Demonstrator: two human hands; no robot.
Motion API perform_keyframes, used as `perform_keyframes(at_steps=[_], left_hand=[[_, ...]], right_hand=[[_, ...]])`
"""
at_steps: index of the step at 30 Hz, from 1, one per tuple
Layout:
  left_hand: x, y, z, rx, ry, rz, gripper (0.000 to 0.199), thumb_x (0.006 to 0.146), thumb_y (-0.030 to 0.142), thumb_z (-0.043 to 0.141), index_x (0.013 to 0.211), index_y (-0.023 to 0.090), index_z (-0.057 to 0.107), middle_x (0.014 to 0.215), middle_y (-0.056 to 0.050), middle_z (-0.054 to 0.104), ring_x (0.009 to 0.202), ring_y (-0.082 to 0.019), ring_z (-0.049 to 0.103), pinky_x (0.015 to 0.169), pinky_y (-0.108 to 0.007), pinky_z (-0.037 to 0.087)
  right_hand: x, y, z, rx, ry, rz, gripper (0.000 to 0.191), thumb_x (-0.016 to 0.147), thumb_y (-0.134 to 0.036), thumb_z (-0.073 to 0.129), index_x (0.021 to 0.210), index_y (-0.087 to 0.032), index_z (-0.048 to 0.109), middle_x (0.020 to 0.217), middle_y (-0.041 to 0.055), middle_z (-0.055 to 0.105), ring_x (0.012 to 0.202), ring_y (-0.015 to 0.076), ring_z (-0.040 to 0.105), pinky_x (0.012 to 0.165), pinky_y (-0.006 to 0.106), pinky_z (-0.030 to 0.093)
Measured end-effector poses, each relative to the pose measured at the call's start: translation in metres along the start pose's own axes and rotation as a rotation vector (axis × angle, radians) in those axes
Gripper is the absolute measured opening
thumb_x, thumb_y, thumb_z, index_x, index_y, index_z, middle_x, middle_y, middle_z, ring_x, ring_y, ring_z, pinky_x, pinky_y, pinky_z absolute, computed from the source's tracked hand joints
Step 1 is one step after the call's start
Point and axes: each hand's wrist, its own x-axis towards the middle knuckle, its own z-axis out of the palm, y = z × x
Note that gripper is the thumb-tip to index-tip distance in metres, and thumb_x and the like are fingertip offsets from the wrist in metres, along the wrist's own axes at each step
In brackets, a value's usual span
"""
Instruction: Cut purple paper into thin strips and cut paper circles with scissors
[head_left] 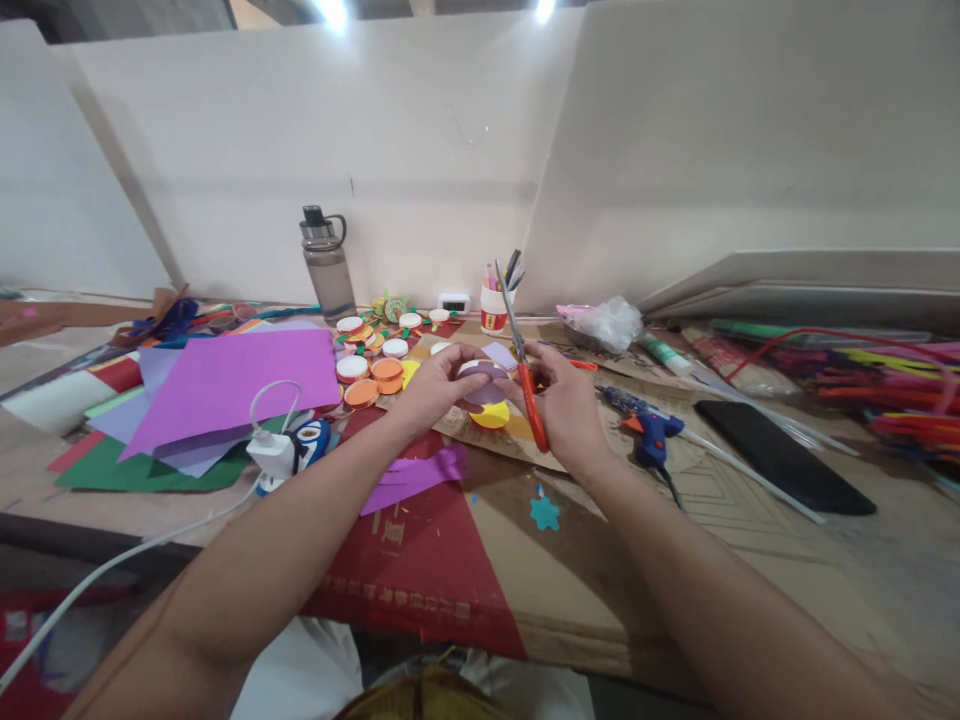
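Observation:
My left hand point(442, 385) is closed on a purple round piece point(484, 370) with a pale edge, above the middle of the work surface. Orange-handled scissors point(531, 405) are gripped in my right hand point(559, 395), their blades pointing up and away. The right fingertips reach the near side of the purple piece. Just beyond the hands shows a small lilac paper piece point(501, 354). A yellow disc point(490, 416) lies beneath them. Nearer to me are a purple paper strip point(416, 478) and a teal flower-shaped cutout point(545, 512).
Orange and white discs point(361, 393) sit left of the hands. Coloured sheets point(240, 380) and a white plug point(271, 455) lie further left. A bottle point(328, 265) and a pen cup point(493, 308) stand behind. On the right are a blue glue gun point(652, 430) and a black phone-like slab point(780, 455).

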Motion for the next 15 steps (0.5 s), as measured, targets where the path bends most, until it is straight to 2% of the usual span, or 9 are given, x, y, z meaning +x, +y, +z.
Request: perform_keyframes(at_steps=[2, 6, 11, 15], left_hand=[[-0.0005, 0.0007, 0.0002, 0.029, -0.017, -0.029, 0.040, 0.077, 0.042, 0.073, 0.108, 0.018, 0.067, 0.103, -0.007, 0.069, 0.087, -0.019, 0.068, 0.055, -0.024, 0.059], [-0.0017, 0.0007, 0.0034, 0.034, 0.033, -0.024, 0.040, 0.078, 0.046, 0.071, 0.105, 0.016, 0.073, 0.096, -0.009, 0.072, 0.080, -0.019, 0.068, 0.049, -0.023, 0.057], [-0.0031, 0.0029, 0.0075, 0.038, 0.098, 0.045, 0.035, 0.077, 0.045, 0.072, 0.099, 0.018, 0.076, 0.099, -0.007, 0.074, 0.081, -0.017, 0.068, 0.061, -0.027, 0.062], [0.0000, 0.0012, 0.0025, 0.005, 0.185, 0.071, 0.034, 0.073, 0.045, 0.076, 0.095, 0.019, 0.077, 0.098, -0.006, 0.074, 0.085, -0.019, 0.069, 0.067, -0.030, 0.062]], right_hand=[[-0.0005, -0.0007, 0.0003, -0.006, 0.000, -0.029, 0.057, 0.077, -0.051, 0.073, 0.122, -0.016, 0.065, 0.087, 0.0073, 0.071, 0.071, 0.0203, 0.062, 0.070, 0.036, 0.051], [-0.0016, -0.0026, 0.0003, -0.001, -0.014, -0.060, 0.055, 0.080, -0.049, 0.069, 0.124, -0.017, 0.063, 0.097, 0.0096, 0.072, 0.074, 0.0203, 0.063, 0.071, 0.036, 0.052], [-0.0018, -0.0074, -0.0043, -0.039, 0.000, -0.086, 0.052, 0.083, -0.050, 0.066, 0.122, -0.017, 0.062, 0.087, 0.0061, 0.068, 0.072, 0.0189, 0.059, 0.068, 0.034, 0.050], [-0.0026, -0.0071, -0.0068, -0.064, -0.026, -0.093, 0.051, 0.085, -0.049, 0.064, 0.125, -0.018, 0.058, 0.079, 0.0018, 0.062, 0.068, 0.0176, 0.056, 0.065, 0.032, 0.049]])
